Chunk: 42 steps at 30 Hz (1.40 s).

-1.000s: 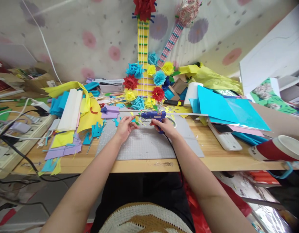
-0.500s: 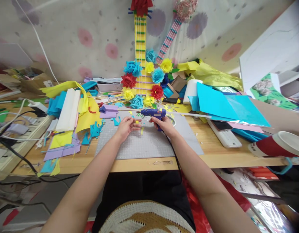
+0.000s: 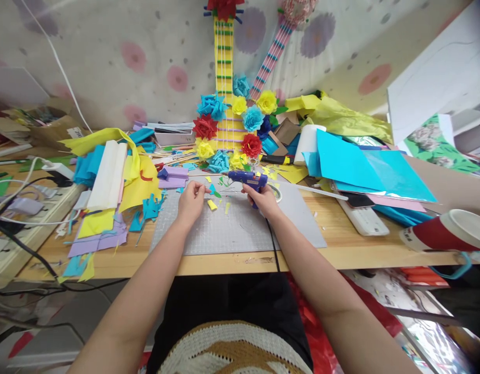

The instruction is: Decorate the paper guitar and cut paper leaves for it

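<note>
My right hand (image 3: 264, 198) is wrapped round the handle of a blue hot glue gun (image 3: 250, 179), its nozzle pointing left above the grey cutting mat (image 3: 240, 236). A clear glue stick (image 3: 321, 192) juts from the gun's back end. Over the mat's left half, my left hand (image 3: 192, 203) has its thumb and fingertips pinched together; whatever they hold, if anything, is too small to make out. A small yellow paper piece (image 3: 212, 204) lies on the mat between my hands, with a green scrap (image 3: 217, 194) and other bits nearby.
Behind the mat stands a yellow paper guitar (image 3: 224, 78) with paper flowers, beside a pink one (image 3: 271, 62). Crepe paper (image 3: 107, 176) and a power strip (image 3: 56, 218) are at left. Blue sheets (image 3: 349, 161), a phone (image 3: 360, 200) and a paper cup (image 3: 438, 231) are at right.
My left hand has moved left, away from the glue gun, and its fingers have closed together. The yellow piece seen at its fingertips now lies on the mat. The gun's back end has dipped slightly.
</note>
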{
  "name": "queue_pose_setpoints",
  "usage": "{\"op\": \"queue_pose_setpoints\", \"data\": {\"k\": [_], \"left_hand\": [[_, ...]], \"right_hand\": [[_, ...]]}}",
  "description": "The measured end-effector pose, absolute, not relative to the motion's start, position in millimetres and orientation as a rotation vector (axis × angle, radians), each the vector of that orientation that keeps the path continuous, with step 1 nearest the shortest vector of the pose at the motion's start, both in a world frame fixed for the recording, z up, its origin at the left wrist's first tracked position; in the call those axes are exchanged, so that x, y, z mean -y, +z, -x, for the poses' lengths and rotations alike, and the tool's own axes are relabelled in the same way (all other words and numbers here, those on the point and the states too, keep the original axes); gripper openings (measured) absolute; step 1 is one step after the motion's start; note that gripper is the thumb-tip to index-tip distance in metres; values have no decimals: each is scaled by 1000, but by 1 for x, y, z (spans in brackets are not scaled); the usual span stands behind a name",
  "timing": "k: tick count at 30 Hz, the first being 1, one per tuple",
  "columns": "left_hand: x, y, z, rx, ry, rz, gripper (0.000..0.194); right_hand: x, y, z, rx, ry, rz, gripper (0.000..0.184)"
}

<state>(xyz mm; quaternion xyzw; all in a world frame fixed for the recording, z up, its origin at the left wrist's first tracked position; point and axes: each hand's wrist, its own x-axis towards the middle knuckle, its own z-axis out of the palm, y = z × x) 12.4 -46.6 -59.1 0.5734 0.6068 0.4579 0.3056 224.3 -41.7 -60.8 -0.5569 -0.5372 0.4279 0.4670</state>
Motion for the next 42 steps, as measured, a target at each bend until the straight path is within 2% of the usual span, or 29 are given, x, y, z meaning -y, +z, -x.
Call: {"op": "queue_pose_setpoints", "data": {"k": [3,8,15,21,42], "left_hand": [[45,-59,-9,-1647,1250,-1503,15],[46,-61,-11,-1604,1056,-1559,14],[47,-67,-15,-1574,939,-1654,16],[48,-63,-14,-1624,1026,-1607,13],[47,-65,-14,-1575,967,-1610,14]], "right_hand": [[43,-62,-224,1414,1070,1362,43],[46,-58,-224,1556,1016,1485,46],[48,-53,-220,1693,843,1585,41],[47,-56,-223,1683,824,1597,43],[50,-54,-221,1741,830,1551,39]]}}
